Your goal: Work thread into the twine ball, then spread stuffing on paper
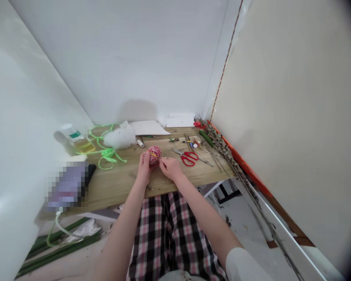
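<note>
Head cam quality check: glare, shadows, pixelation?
Head view: glare streak low on the left wall; soft shadow on the back wall; both right corners dark; flat object at left pixelated, details hidden; string ball in the left hand small but its red-and-white pattern readable.

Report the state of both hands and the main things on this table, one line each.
Ball of red-and-white twine: wound, held
Left hand: curled around the ball
Right hand: fingers bent beside the ball; what they pinch is too small to tell
Red-handled scissors: set down; cannot tell if fully closed
Bottle: capped, part-filled with yellow liquid
Green cord: loosely tangled
White fluff: heaped
Dry stems: piled, leaves shrivelled
</note>
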{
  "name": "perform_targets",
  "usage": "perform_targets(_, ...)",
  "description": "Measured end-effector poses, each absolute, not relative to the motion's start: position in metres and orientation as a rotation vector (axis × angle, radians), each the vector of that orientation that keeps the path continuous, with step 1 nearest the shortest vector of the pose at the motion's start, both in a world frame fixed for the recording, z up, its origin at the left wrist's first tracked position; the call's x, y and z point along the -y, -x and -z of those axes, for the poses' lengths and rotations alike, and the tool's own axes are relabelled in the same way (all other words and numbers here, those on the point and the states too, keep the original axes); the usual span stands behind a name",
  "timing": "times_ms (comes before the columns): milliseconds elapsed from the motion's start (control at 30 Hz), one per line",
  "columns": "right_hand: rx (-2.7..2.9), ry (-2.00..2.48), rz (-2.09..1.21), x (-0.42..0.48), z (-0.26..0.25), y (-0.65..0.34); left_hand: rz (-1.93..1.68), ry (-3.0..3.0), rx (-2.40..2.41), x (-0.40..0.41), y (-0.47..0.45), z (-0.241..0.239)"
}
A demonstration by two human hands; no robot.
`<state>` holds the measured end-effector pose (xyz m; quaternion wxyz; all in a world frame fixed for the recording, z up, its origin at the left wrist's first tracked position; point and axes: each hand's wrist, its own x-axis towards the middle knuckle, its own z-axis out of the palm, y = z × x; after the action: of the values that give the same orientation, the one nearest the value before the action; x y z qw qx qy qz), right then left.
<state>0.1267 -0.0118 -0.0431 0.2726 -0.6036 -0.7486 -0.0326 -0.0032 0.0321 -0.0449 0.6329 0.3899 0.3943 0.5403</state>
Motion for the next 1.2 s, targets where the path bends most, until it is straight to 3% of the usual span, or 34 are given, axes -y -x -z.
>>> perform_targets(1200,2.097,1.653,0.072,0.014,0.043,-0.125,-1.290,-0.939,-0.987,-0.026,0.004,0.046)
